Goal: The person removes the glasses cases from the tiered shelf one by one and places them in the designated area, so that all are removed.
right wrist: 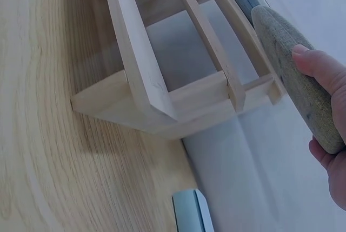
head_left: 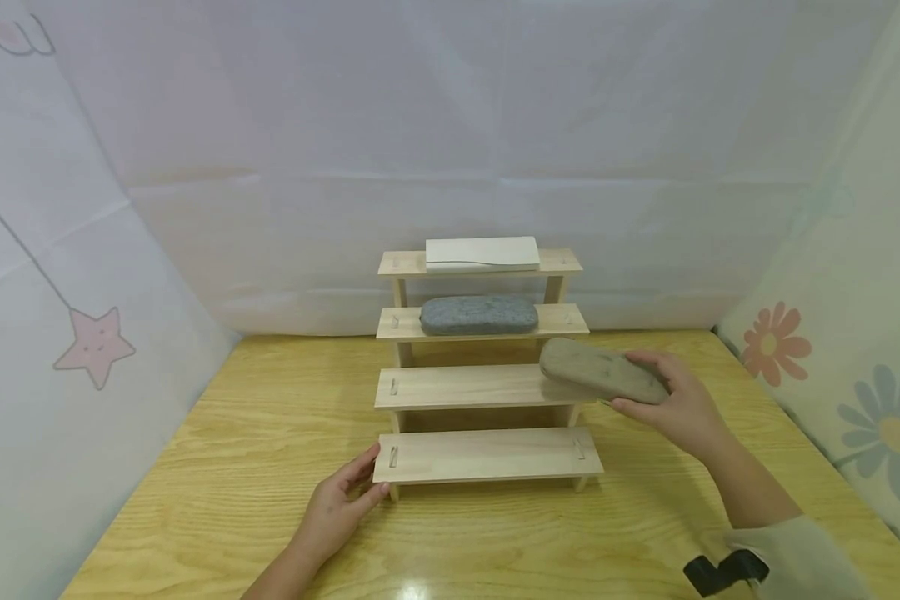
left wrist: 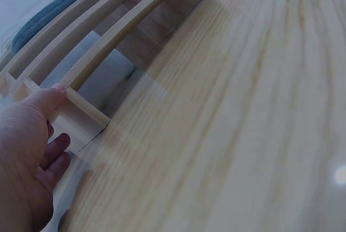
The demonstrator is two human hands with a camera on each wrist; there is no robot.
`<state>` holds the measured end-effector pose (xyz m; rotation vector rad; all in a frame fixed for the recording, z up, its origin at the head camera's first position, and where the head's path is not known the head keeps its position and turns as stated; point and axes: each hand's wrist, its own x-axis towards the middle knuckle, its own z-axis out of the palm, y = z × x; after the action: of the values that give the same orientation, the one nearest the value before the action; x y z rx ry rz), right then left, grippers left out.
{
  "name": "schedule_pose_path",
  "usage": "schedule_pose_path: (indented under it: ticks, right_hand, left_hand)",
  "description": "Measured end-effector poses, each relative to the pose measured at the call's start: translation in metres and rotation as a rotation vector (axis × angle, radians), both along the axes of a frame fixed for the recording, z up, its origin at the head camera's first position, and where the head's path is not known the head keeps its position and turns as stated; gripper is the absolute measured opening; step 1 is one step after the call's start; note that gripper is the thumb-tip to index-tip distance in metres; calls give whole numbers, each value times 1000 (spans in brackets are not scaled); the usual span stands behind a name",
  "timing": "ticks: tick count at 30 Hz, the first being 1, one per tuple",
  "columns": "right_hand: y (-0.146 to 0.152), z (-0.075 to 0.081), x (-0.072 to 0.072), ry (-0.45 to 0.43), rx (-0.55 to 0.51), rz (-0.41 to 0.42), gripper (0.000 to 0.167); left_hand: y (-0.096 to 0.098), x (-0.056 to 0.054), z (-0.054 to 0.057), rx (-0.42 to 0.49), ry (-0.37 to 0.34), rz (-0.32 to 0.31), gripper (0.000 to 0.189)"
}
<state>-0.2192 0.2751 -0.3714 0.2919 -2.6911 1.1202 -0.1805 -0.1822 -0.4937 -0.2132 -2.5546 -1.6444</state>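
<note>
A stepped wooden display stand [head_left: 487,457] rises in tiers at the middle of the table. My right hand [head_left: 678,404] grips one end of a greenish-beige glasses case [head_left: 600,369], whose far end overlaps the right end of the second tier from the bottom in the head view. The right wrist view shows the thumb on top of this fabric-like case [right wrist: 286,53]. At the lowest tier's left end, my left hand [head_left: 341,504] holds the stand's corner between thumb and fingers. A grey glasses case [head_left: 480,315] lies on the third tier, and a white one [head_left: 483,253] on the top tier.
A pale blue case-like object [right wrist: 189,210] lies on the table past the stand's right side in the right wrist view. The wood-grain table [head_left: 270,433] is bordered by white cloth [head_left: 450,150] behind and printed sheets at both sides.
</note>
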Motion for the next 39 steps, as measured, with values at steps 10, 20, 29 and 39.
schedule_pose_path:
  ticks: [10, 20, 29, 39]
  right_hand:
    - [17, -1, 7, -13, 16, -45, 78]
    - [37, -7, 19, -10, 14, -95, 76]
    - [54, -20, 24, -3, 53, -142, 76]
    - [68, -45, 26, -20, 102, -160, 75]
  left_hand:
    - [1, 0, 0, 20, -6, 2, 61]
    - [1, 0, 0, 26, 3, -2, 61]
    - [1, 0, -1, 14, 11, 3, 61]
    - [0, 0, -1, 3, 7, -8, 62]
